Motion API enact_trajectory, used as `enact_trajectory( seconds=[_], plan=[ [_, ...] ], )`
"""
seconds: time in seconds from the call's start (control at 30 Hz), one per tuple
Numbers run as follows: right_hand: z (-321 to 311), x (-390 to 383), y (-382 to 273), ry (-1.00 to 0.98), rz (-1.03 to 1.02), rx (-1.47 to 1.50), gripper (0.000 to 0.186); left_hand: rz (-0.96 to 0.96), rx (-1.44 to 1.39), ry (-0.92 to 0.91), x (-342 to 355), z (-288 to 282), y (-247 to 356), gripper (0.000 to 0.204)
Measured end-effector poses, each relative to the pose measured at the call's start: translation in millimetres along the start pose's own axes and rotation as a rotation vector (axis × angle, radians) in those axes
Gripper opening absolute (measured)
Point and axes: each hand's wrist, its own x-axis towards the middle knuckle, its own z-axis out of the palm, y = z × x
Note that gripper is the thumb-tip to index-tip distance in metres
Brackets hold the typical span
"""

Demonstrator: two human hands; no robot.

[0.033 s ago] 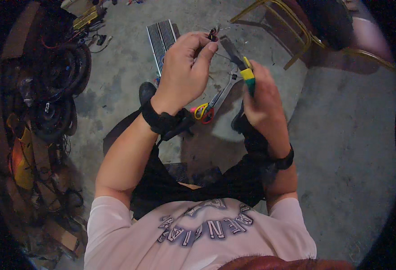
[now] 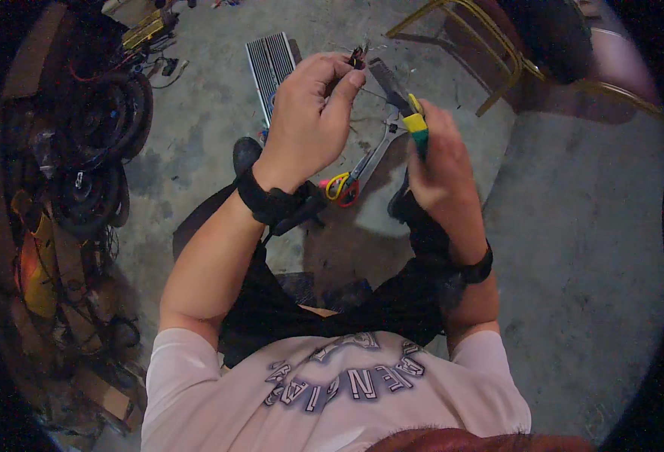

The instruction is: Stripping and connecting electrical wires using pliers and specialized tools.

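My left hand [image 2: 313, 113] is closed, with thumb and forefinger pinching a small dark piece with thin wires [image 2: 357, 57] whose fine ends stick out at the top. My right hand [image 2: 441, 162], slightly blurred, grips a plier-like tool [image 2: 416, 129] with green-and-yellow handles. The tool's dark grey, ridged jaw points up and left, close to the wires; whether it touches them I cannot tell. On the floor between my forearms lie an adjustable wrench [image 2: 381, 148] and a pair of scissors with yellow and red handles [image 2: 341, 188].
A finned silver metal box [image 2: 266, 56] lies beyond my left hand. Along the left are black wheels [image 2: 106, 120], cables and a heap of dark parts with a yellow piece [image 2: 39, 275]. A chair with a gold metal frame [image 2: 490, 45] stands at the far right.
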Motion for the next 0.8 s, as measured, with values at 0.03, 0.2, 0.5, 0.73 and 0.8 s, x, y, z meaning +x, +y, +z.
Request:
enact_trajectory(
  seconds=[0.03,0.2,0.5,0.73,0.8],
  plan=[
    [0.1,0.3,1.3,0.0,0.002,-0.001,0.072,-0.001,-0.001,-0.002,-0.9,0.0,-0.3,0.016],
    [-1.0,7.3,-3.4,-0.064,0.159,-0.056,0.066,-0.045,0.023,-0.046,-2.4,-3.0,0.0,0.018],
    [-1.3,19.5,-10.5,-0.076,0.237,-0.264,0.047,0.045,0.057,-0.009,-1.4,-2.1,-9.7,0.015],
    [1.1,26.7,-11.3,-0.003,0.211,-0.563,0.015,0.023,0.064,-0.024,-2.6,-6.5,-9.2,0.015],
    [1.5,27.7,-10.2,-0.001,0.166,-0.675,0.012,0.024,0.109,-0.073,-2.8,-9.8,-12.2,0.016]
  ],
)
